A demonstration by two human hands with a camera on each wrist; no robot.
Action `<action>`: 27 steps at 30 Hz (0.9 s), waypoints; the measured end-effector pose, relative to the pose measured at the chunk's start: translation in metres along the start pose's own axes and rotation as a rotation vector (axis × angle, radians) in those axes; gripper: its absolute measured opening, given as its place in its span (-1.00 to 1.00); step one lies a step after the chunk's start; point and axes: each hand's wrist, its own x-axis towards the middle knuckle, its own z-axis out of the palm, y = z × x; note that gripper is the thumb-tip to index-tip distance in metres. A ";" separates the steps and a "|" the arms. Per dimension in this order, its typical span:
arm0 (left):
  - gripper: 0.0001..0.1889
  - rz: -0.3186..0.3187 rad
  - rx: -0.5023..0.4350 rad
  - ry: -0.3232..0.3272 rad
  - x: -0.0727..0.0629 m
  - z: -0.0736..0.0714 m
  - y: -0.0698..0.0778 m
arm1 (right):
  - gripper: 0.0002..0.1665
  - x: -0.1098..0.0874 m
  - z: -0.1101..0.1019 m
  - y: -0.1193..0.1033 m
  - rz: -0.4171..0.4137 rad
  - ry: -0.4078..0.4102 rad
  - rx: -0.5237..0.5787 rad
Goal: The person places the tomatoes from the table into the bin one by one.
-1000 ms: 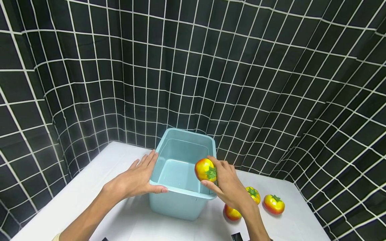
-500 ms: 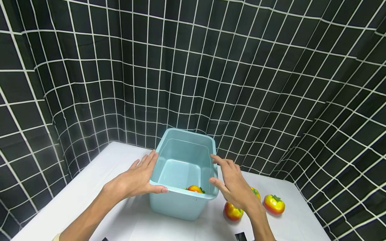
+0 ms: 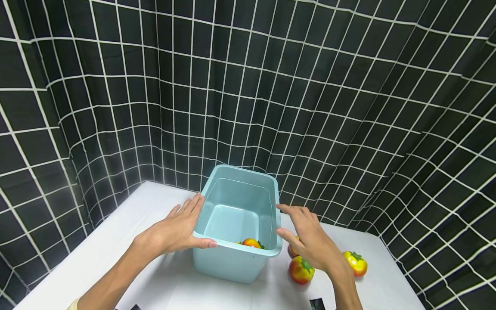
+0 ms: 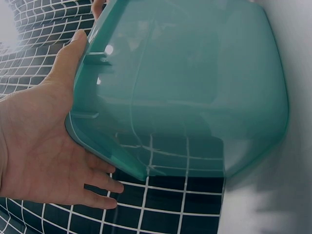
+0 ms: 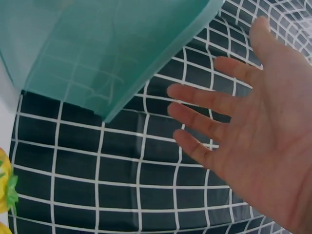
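A pale blue plastic bin [image 3: 228, 263] stands on the white table in the head view. In its near right corner lies a red-and-yellow persimmon-like fruit [image 3: 252, 243], partly hidden by the near wall. My left hand [image 3: 176, 228] rests against the left rim, fingers straight and thumb along the near edge; the left wrist view shows its palm beside the bin [image 4: 195, 87]. Just right of the bin, my right hand [image 3: 308, 237] hovers with fingers spread and nothing in it. The right wrist view shows its open palm [image 5: 263, 126] apart from the bin's rim.
Right of the bin are three similar fruits: one in front [image 3: 301, 270], one partly behind my right hand [image 3: 293, 251], one farther right [image 3: 355, 263]. A black grid-patterned curtain [image 3: 232, 86] surrounds the table [image 3: 155, 196]. A small black piece [image 3: 317, 304] shows at the lower edge.
My right hand held a fruit above the bin and let it go; the fruit now lies inside. The right hand has drawn back to the right, past the rim. The left hand stays put.
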 end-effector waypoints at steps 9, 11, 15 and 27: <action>0.37 0.002 -0.004 -0.006 0.001 0.000 0.002 | -0.28 -0.010 -0.017 0.011 0.090 -0.055 -0.058; 0.38 0.003 -0.004 -0.007 0.001 0.000 0.002 | -0.25 -0.012 -0.022 0.014 0.125 -0.081 -0.039; 0.39 0.001 -0.011 -0.010 0.002 -0.002 0.002 | -0.15 -0.015 -0.032 0.022 0.259 -0.210 0.058; 0.41 0.000 -0.020 -0.011 0.001 0.000 0.001 | -0.32 -0.023 -0.027 0.070 0.508 -0.585 0.056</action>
